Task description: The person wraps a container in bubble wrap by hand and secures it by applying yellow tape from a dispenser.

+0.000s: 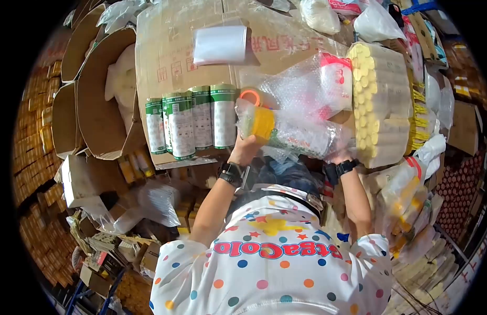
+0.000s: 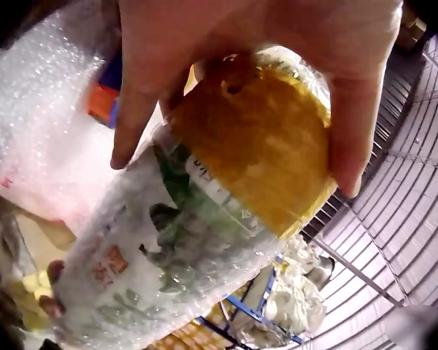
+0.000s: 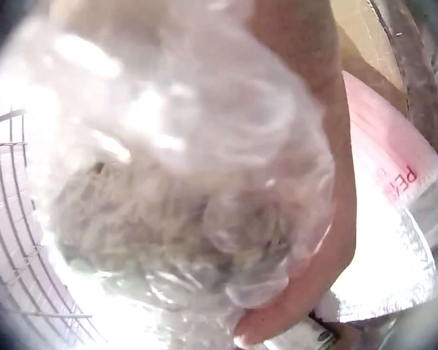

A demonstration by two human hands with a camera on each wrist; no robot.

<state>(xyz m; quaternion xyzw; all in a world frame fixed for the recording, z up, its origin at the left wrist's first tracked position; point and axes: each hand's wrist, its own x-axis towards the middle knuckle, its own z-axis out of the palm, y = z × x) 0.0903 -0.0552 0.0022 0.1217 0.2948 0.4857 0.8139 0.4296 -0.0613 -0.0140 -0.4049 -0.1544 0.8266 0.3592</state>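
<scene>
A bubble-wrapped cylinder [image 1: 306, 135], printed white and green inside, lies sideways between my two hands. Yellow tape [image 1: 263, 125] circles its left end. My left hand [image 1: 244, 151] grips that taped end; in the left wrist view its thumb and fingers [image 2: 135, 124] straddle the tape. At the opposite end, my right hand [image 1: 339, 156] holds the cylinder, its fingers curling round the loose bubble wrap [image 3: 204, 117] at the end. An orange ring [image 1: 250, 97] shows just beyond the left hand. Behind the cylinder spreads more bubble wrap [image 1: 290, 86] with a pink-and-white pack [image 1: 336, 79].
Several green-and-white cylinders [image 1: 179, 126] stand left on the cardboard surface [image 1: 170, 47]. A stack of white sheets [image 1: 220, 44] lies farther back. On the right stands a bundle of pale yellow rolls [image 1: 380, 100]. Open cardboard boxes [image 1: 104, 94] flank the left side.
</scene>
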